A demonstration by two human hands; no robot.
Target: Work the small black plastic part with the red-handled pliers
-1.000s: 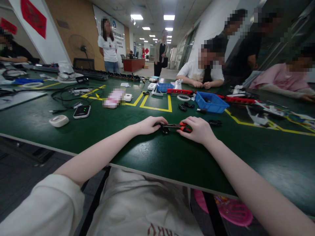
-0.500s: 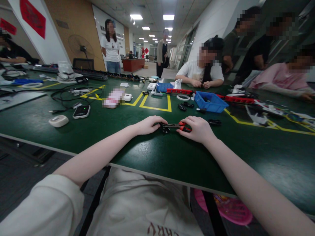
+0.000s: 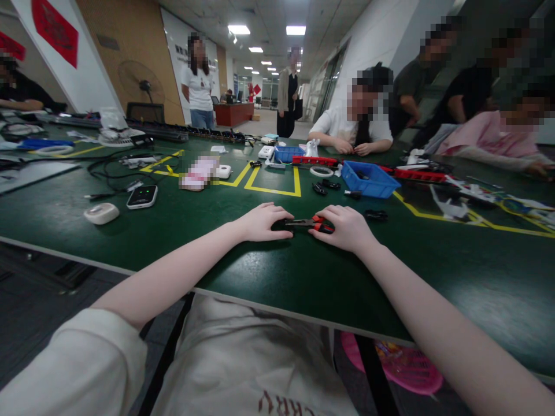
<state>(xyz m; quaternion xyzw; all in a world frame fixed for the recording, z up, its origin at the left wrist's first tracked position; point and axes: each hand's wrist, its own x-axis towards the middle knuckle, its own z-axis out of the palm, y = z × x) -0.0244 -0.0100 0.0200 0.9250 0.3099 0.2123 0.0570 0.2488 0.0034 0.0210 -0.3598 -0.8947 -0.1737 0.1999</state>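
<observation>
My right hand (image 3: 347, 228) is wrapped round the red and black handles of a pair of pliers (image 3: 323, 227). The plier jaws point left and reach the fingers of my left hand (image 3: 266, 222). Between the thumb and fingers of that hand is a small black piece (image 3: 281, 225), mostly hidden, perhaps a bundled cable. The jaw tips meet it, but whether they grip it cannot be made out. Both hands are just above the green table (image 3: 243, 271). Right of my right hand lies a black cable bundle (image 3: 376, 215).
Beyond my hands are more black bundles (image 3: 319, 188) and a blue bin (image 3: 368, 180) with dark items inside. To the left lie a white-edged device (image 3: 142, 197), a cream case (image 3: 101, 214) and a pink phone (image 3: 199, 173). A co-worker in white (image 3: 368, 124) sits across the table.
My left fingers have moved over the black piece, with the thumb now stretched along below it, so less of it shows. The pliers remain in my right hand at nearly the same place.
</observation>
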